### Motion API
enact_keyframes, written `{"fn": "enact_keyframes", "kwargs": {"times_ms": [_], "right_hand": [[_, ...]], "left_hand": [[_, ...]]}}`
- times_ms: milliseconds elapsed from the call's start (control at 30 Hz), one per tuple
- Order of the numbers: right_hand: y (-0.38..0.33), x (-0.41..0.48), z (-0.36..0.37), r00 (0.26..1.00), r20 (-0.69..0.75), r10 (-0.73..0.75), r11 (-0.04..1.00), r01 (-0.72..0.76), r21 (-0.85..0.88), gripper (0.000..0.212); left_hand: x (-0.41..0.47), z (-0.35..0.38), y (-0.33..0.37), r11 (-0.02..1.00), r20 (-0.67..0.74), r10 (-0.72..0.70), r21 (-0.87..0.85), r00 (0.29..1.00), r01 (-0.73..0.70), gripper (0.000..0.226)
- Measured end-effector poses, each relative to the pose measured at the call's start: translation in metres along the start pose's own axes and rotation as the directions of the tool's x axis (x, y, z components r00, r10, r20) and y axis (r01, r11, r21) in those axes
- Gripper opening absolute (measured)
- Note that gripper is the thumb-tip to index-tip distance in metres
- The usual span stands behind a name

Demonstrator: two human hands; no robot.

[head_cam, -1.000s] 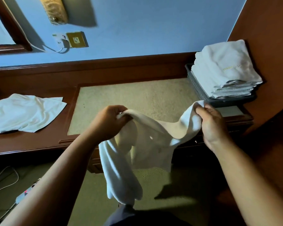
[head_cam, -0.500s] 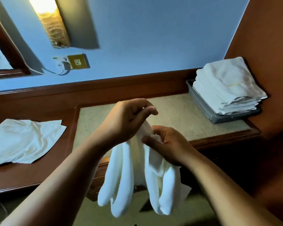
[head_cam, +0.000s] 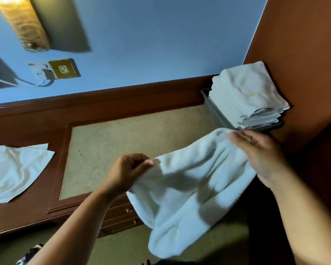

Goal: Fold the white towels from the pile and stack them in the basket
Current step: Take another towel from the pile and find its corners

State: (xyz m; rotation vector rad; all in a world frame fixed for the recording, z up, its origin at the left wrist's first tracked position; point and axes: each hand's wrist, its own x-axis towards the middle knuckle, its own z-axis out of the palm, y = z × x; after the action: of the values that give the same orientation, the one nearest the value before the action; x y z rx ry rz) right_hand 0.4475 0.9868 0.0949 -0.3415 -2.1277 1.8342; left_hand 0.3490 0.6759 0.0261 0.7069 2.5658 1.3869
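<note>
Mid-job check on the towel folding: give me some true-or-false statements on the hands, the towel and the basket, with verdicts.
1. The left hand pinches one end of the held towel. True.
2. The basket is empty. False: a stack of folded towels sits in it and rises above its rim.
3. The held towel lies flat on the desk. False: it hangs in the air between the left hand and the right hand, partly in front of the desk edge.
4. An unfolded towel lies on the left part of the desk. True.
5. The basket stands at the left end of the desk. False: it is at the right end.
</note>
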Motion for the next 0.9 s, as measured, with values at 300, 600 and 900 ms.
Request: {"fn": "enact_keyframes", "kwargs": {"times_ms": [300,600,900], "right_hand": [[0.024,-0.014,0.008,0.857,0.512,0.065,0.946,0.110,-0.305,0.054],[0.026,-0.020,-0.027,0.957,0.252,-0.144,0.972,0.185,-0.144,0.027],[0.044,0.009,-0.097,0.984,-0.164,-0.066,0.989,0.042,-0.143,0.056]], "left_hand": [[0.025,0.039,0.130,0.847,0.249,0.467,0.147,0.848,-0.510,0.026],[-0.002,0.088,0.081,0.969,0.267,0.158,0.143,0.951,-0.201,0.015],[-0.020,0.069,-0.003,0.957,-0.148,-0.163,0.218,0.975,0.193,0.012]]}}
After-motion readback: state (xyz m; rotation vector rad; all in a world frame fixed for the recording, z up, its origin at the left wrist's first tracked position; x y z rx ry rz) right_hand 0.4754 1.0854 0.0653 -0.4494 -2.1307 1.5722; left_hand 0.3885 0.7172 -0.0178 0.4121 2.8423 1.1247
